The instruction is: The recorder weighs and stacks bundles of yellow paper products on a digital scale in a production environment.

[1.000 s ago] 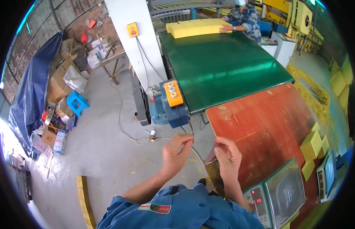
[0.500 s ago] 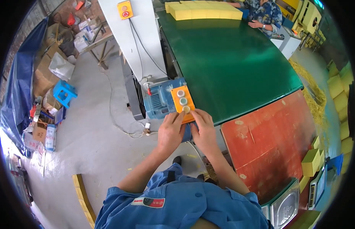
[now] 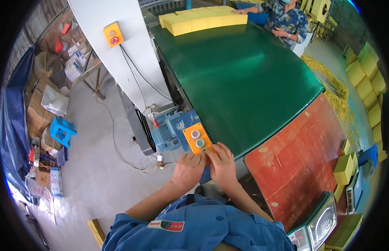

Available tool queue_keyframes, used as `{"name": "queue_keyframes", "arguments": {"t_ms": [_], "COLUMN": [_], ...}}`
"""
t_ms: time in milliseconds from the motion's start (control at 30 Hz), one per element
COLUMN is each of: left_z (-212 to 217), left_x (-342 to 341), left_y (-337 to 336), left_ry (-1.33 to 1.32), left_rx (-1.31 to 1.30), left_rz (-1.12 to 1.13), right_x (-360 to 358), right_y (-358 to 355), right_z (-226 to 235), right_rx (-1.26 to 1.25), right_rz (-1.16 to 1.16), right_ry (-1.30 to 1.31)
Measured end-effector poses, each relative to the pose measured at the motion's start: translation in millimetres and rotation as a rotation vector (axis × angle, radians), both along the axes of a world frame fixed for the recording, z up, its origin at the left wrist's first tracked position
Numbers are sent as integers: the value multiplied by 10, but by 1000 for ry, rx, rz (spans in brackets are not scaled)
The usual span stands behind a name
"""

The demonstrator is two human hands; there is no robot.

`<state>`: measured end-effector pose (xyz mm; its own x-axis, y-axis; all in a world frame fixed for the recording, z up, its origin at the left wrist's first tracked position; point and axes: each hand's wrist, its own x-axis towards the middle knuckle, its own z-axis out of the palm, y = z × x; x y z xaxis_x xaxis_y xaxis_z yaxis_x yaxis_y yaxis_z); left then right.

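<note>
- Both hands are at the orange button box, which sits just ahead of the knuckles beside the blue motor.
- Left hand is loosely curled, fingertips touching the box's near edge, gripping nothing.
- Right hand is right beside the left hand, fingers bent, tips on the box's lower corner; a third button seems hidden under them.
- White and green buttons sit uncovered, just beyond the fingertips.
- The green conveyor belt stretches away ahead of the right hand, with yellow foam blocks at its far end.
- A red table lies to the right of the right hand.
- Another person stands by the foam, well apart.
</note>
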<state>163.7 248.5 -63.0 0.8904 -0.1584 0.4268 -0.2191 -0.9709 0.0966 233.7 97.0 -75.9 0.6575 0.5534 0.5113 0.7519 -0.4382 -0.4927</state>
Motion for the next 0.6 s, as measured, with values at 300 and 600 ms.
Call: {"name": "queue_keyframes", "arguments": {"t_ms": [300, 600], "left_z": [44, 32], "left_x": [3, 41], "left_y": [-90, -144], "left_ry": [81, 24], "left_rx": [2, -67], "left_rz": [53, 89], "right_x": [-1, -45], "right_y": [-1, 2], "right_z": [-24, -13], "right_rx": [65, 106], "right_rz": [28, 38], "right_ry": [52, 92]}}
